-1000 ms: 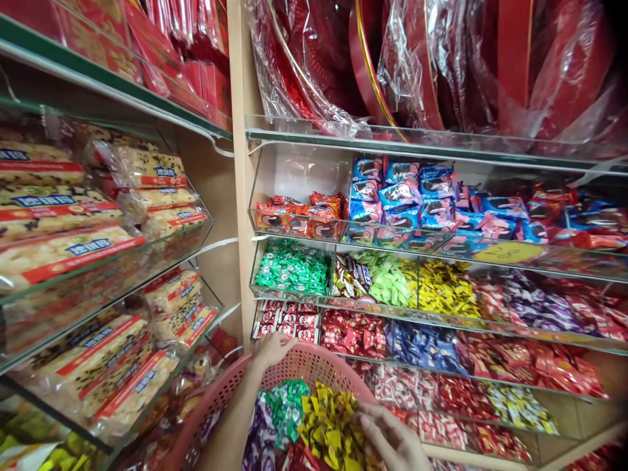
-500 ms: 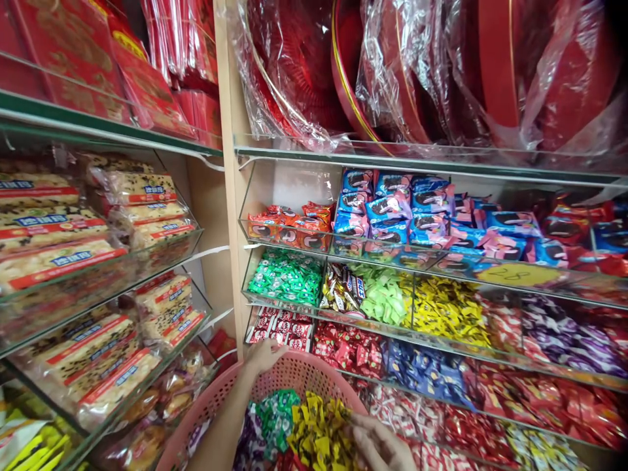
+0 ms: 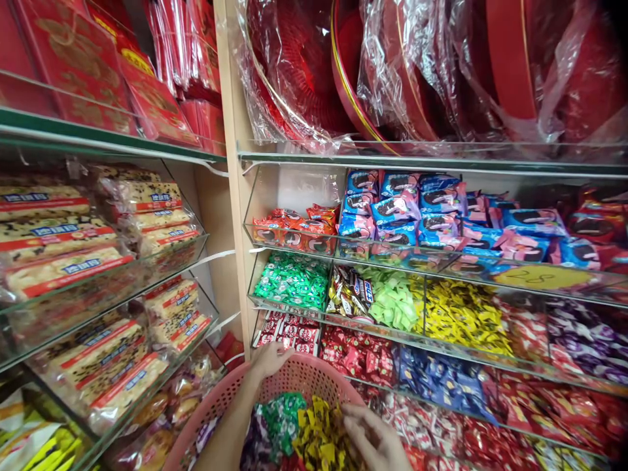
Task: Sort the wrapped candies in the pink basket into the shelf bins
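A pink perforated plastic basket [image 3: 314, 369] fills the bottom centre. Inside are wrapped candies: green ones [image 3: 283, 418], purple ones [image 3: 257, 438] and yellow ones [image 3: 321, 435], with some red below. My left hand [image 3: 271, 361] reaches across the basket and is closed over its far rim; its fingertips are partly hidden behind the rim. My right hand [image 3: 375, 439] is at the right side, its loosely bent fingers apart and close against the yellow candies. I see nothing held in it.
Glass shelves ahead hold green candies [image 3: 293, 281], yellow candies [image 3: 466, 314], blue-wrapped candies [image 3: 441, 376] and blue cookie packs [image 3: 395, 206]. Red-white packets [image 3: 289, 330] lie just beyond the left hand. Packaged pastry bars [image 3: 63, 235] stand left. Plastic-wrapped red round items [image 3: 304, 72] are overhead.
The view has shifted slightly, so the shelves appear a little lower and farther right. My right hand has moved slightly left over the yellow candies; my left hand keeps its place on the rim.
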Demonstrator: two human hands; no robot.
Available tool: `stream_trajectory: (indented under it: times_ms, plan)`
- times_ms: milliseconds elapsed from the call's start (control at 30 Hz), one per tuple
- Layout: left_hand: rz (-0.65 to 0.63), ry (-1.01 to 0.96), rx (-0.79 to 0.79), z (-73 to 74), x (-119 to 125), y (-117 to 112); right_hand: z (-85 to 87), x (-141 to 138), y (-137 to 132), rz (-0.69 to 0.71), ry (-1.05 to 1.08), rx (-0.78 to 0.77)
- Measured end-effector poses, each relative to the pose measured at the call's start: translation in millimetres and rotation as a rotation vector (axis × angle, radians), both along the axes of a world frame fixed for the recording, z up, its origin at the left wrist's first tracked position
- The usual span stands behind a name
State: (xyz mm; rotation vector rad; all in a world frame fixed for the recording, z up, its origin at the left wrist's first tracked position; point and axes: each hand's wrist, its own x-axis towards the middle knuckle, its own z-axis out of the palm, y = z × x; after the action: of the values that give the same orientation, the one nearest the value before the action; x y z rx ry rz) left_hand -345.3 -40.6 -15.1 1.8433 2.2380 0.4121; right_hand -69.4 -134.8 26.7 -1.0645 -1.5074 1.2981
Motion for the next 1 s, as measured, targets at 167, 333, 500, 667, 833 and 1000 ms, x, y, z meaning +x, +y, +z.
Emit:
stream_trajectory:
  times_ms: [167,333,500,667,833,1000]
  plan:
    - [-0.03,-0.01,0.013,-4.7,-4.0,4.1,68.2,-37.1,48.7,0.137,-0.224,0.393]
    - [-0.065,-0.038,0.02,-8.5,-8.1,7.0,124.9,-90.8,112.3,0.102,-0.471,0.803]
    - [-0.081,-0.057,0.011,-9.6,-10.4,9.5,147.6,-129.9,151.0,0.061,-0.83,0.946]
    - [-0.087,-0.071,0.001,-6.8,-11.0,8.8,147.3,-142.9,166.7,0.012,-1.17,0.947]
    - [-0.086,-0.077,-0.01,-1.4,-11.0,6.0,141.1,-143.7,171.6,0.009,-1.241,0.895]
    - [-0.105,-0.082,-0.007,0.5,-11.5,4.7,144.2,-142.9,170.6,-0.04,-1.192,0.945]
